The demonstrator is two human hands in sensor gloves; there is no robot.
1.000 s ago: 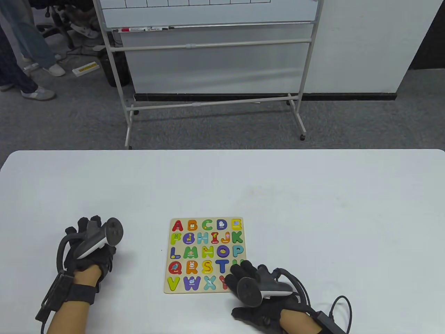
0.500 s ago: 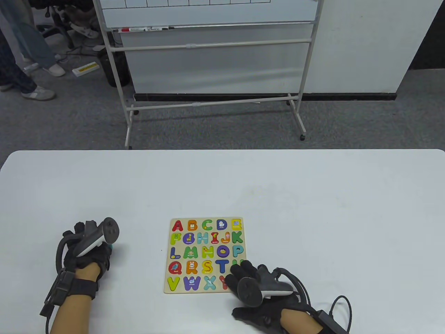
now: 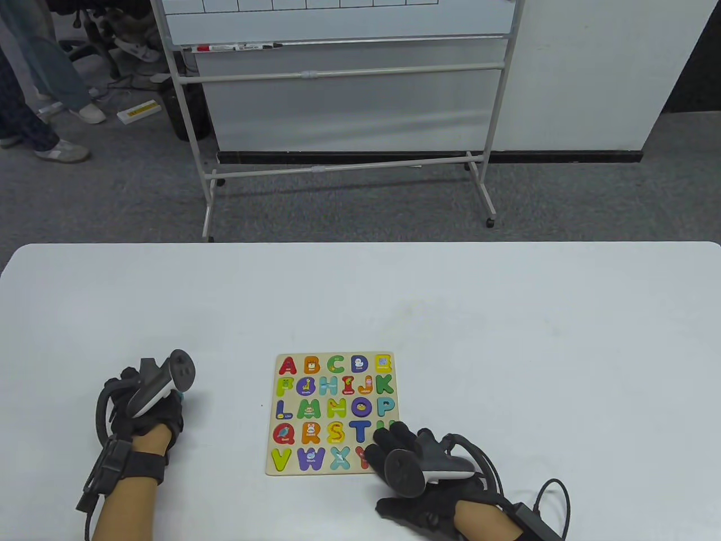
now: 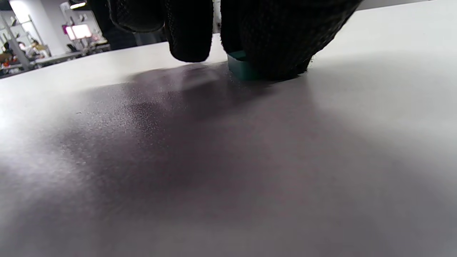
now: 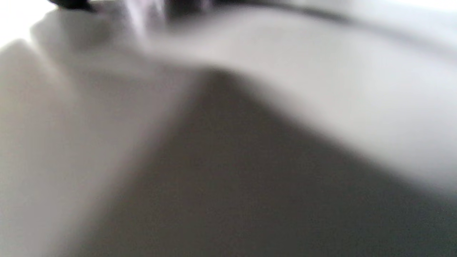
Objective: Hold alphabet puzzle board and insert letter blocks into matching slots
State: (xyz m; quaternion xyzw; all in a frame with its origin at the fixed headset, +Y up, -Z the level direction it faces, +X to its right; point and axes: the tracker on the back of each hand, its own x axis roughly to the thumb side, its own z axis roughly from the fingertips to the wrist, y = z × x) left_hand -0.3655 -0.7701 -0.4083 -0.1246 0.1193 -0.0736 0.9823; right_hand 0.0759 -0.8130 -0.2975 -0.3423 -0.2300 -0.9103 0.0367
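The wooden alphabet puzzle board (image 3: pixel 315 473) lies flat on the white table, near the front middle, with coloured letters in its slots. My right hand (image 3: pixel 388 442) rests on the board's near right corner with fingers spread, hiding the letters there. My left hand (image 3: pixel 163 403) is on the table left of the board, apart from it, fingers curled over a small teal letter block (image 3: pixel 180 396). In the left wrist view the fingers (image 4: pixel 189 39) sit on the teal block (image 4: pixel 240 67), which touches the table. Its letter shape is hidden. The right wrist view is only blur.
The white table (image 3: pixel 507 338) stretches wide behind and to the right of the board. A wheeled whiteboard stand (image 3: pixel 338 73) stands on the carpet beyond the far edge. People's legs (image 3: pixel 39 84) show at the far left.
My left hand's fingers have curled in over the teal block, and the wrist has shifted slightly right. The right hand and the board have not moved.
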